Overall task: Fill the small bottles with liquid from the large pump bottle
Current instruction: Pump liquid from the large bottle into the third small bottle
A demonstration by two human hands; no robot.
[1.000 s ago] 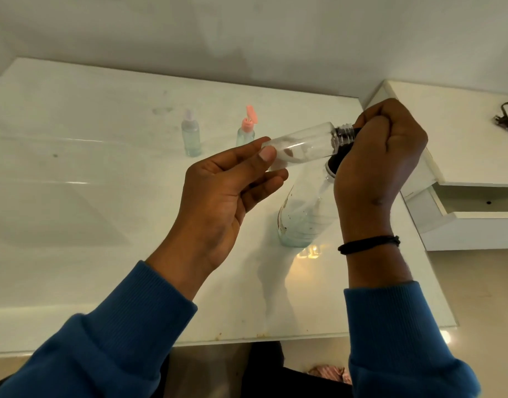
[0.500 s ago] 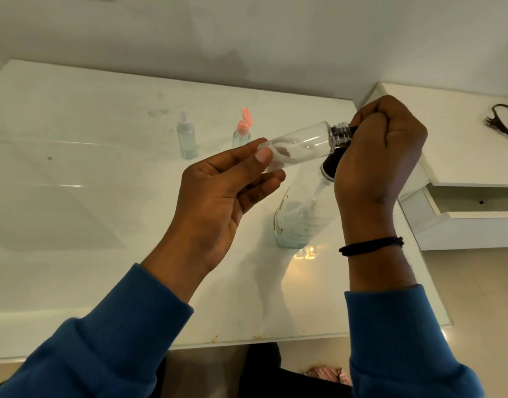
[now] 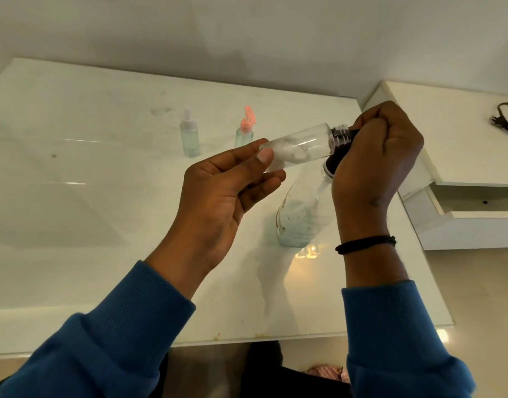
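Small clear bottle (image 3: 300, 147) is up in the air, lying near-horizontal btwn my two hands, threaded neck pointing right and tipped a bit up, right over the big pump bottle (image 3: 297, 216) standing on the desk (image 3: 103, 254). Looks like light, thin plastic w/ some whitish foamy liquid pooled inside — smooth and prob slippery if wet, so best held at the base end and by the ribbed neck, no hard squeeze. Left hand (image 3: 221, 196) has the base: thumb on top, fingers (image 3: 268, 182) under, a narrow, light pinch on the bottle's end. Right hand (image 3: 376, 159) is curled tight at the neck end, closed round the dark pump head — the nozzle itself is hidden, can't tell if it's seated in the mouth. My guess: mid-fill, pumping into this one. Further back on the desk, two more small bottles stand upright, apart from each other: one w/ a clear spray cap (image 3: 189, 136), one w/ a pink flip cap (image 3: 245, 130) popped open, both showing pale liquid. Off right, a white drawer unit (image 3: 462, 225), drawer part open, black cable (image 3: 505, 116) on top.
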